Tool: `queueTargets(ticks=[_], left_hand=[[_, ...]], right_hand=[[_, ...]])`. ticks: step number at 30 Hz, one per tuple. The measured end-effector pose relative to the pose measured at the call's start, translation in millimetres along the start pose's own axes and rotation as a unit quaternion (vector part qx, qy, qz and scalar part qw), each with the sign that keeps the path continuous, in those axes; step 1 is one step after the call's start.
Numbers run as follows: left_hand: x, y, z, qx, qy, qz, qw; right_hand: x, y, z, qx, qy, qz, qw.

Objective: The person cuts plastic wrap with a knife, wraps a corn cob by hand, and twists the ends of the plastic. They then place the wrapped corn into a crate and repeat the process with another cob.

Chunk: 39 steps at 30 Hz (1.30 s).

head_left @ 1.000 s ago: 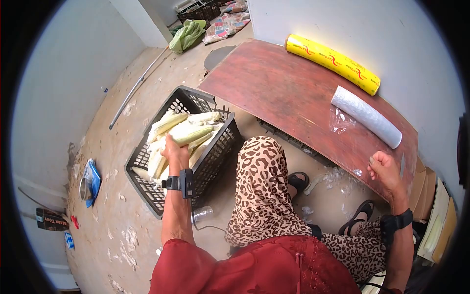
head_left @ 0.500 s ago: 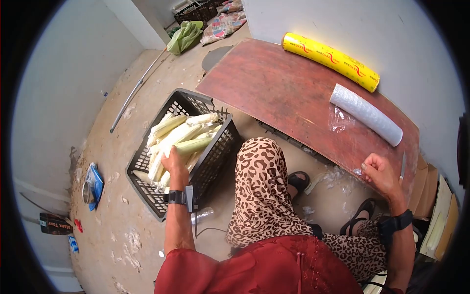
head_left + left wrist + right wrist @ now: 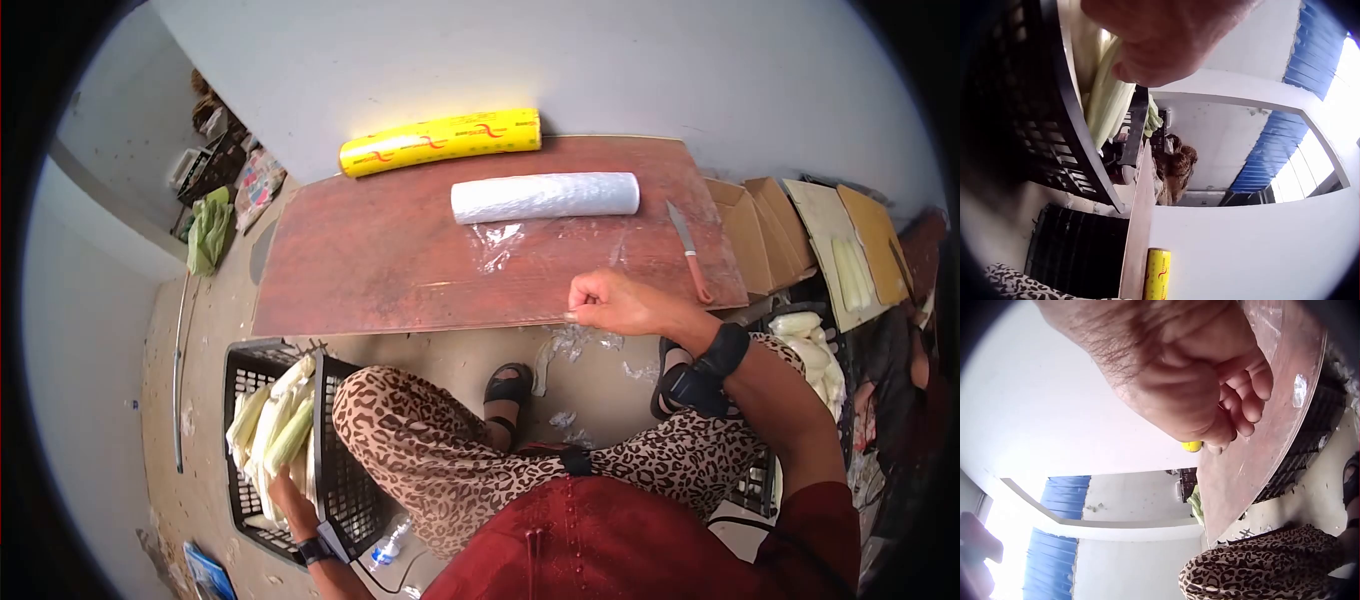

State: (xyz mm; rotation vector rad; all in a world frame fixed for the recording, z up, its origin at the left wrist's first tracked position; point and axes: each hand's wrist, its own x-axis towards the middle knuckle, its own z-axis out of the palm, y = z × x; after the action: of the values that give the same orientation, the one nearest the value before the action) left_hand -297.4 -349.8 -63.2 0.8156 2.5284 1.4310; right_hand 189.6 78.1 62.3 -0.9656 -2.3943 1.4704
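Note:
My left hand (image 3: 283, 490) reaches down into a black plastic crate (image 3: 240, 362) at my left and grips a pale green corn cob (image 3: 290, 440). In the left wrist view the fingers (image 3: 1166, 56) curl over husked cobs (image 3: 1107, 100) behind the crate rim (image 3: 1079, 144). My right hand (image 3: 585, 305) is a fist at the front edge of the low red-brown table (image 3: 380, 260). It pinches the end of a clear film sheet (image 3: 560, 255) drawn from the white film roll (image 3: 545, 196). The film is hard to see in the right wrist view, where the curled fingers (image 3: 1241, 394) touch the table's edge (image 3: 1272, 437).
A yellow boxed roll (image 3: 440, 142) lies along the wall behind the white one. A knife (image 3: 688, 250) lies at the table's right end. Open cardboard boxes (image 3: 760, 220), a tray of cobs (image 3: 850, 270) and more cobs (image 3: 805, 335) stand to the right. My knees are under the table's front.
The head view has swung right, from the crate to the table. My left hand has drawn back to the crate's near end. My right fist stays at the table's edge.

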Motion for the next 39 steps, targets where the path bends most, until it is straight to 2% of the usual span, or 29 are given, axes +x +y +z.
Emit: queueTargets(ticks=[3, 4, 5, 7, 10, 13, 16, 18, 21, 24, 27, 28, 29, 30, 32, 33, 36, 39], left_hand=[[-16.7, 94.5, 31.7, -0.123, 0.041, -0.046, 0.99], [-7.7, 97.6, 36.8, -0.179, 0.036, -0.064, 0.981], [13.6, 77.8, 30.0, -0.122, 0.039, -0.135, 0.982], [10.9, 127.9, 53.8, -0.136, 0.099, -0.063, 0.984], [27.4, 210.7, 83.8, -0.203, 0.048, -0.031, 0.977], [56.1, 269.4, 108.9, -0.259, -0.064, 0.039, 0.963], [41.2, 357.6, 146.2, -0.263, -0.149, 0.106, 0.947], [31.8, 396.4, 174.2, -0.284, -0.195, 0.139, 0.929], [28.3, 419.4, 217.2, -0.255, -0.295, 0.168, 0.905], [9.7, 433.2, 259.2, -0.271, -0.369, 0.135, 0.878], [-0.7, 433.9, 295.3, -0.229, -0.461, 0.108, 0.85], [-2.4, 431.4, 306.2, -0.214, -0.469, 0.099, 0.851], [-3.8, 428.4, 316.1, -0.199, -0.477, 0.09, 0.851], [-4.3, 424.9, 325.5, -0.184, -0.485, 0.081, 0.851], [1.0, 412.6, 343.3, -0.167, -0.493, 0.066, 0.851], [1.9, 409.5, 346.9, -0.158, -0.496, 0.056, 0.852], [-0.1, 407.3, 356.9, -0.143, -0.49, 0.084, 0.856], [-2.8, 409.5, 364.6, -0.071, -0.514, 0.161, 0.84]], right_hand=[[-2.0, 1.8, 0.0, -0.036, 0.006, -0.008, 0.999], [-5.5, -2.0, -1.7, -0.038, 0.006, -0.004, 0.999], [-9.8, -7.1, -3.2, -0.041, 0.003, -0.001, 0.999], [-14.3, -10.7, -4.5, -0.044, 0.003, 0.0, 0.999], [-15.3, -3.2, -1.7, -0.043, 0.008, 0.0, 0.999], [-20.6, -4.1, -0.2, -0.042, -0.003, -0.009, 0.999], [-25.1, -5.4, -3.0, -0.041, -0.032, -0.03, 0.998], [-32.3, -15.2, -8.0, -0.027, -0.06, -0.03, 0.997], [-46.8, -34.7, -14.7, 0.023, -0.102, -0.065, 0.992], [-79.9, -79.1, -24.7, 0.082, -0.135, -0.148, 0.976], [-119.2, -118.8, -34.5, 0.145, -0.234, -0.225, 0.935], [-127.8, -124.1, -31.6, 0.164, -0.242, -0.285, 0.913], [-141.6, -135.6, -30.8, 0.184, -0.229, -0.274, 0.916], [-145.3, -143.5, -36.3, 0.161, -0.3, -0.283, 0.897], [-150.7, -152.1, -39.1, 0.155, -0.333, -0.315, 0.875], [-156.0, -154.3, -33.7, 0.172, -0.297, -0.341, 0.875], [-159.0, -160.2, -35.3, 0.21, -0.264, -0.37, 0.865], [-156.4, -154.6, -35.8, 0.188, -0.253, -0.392, 0.864]])
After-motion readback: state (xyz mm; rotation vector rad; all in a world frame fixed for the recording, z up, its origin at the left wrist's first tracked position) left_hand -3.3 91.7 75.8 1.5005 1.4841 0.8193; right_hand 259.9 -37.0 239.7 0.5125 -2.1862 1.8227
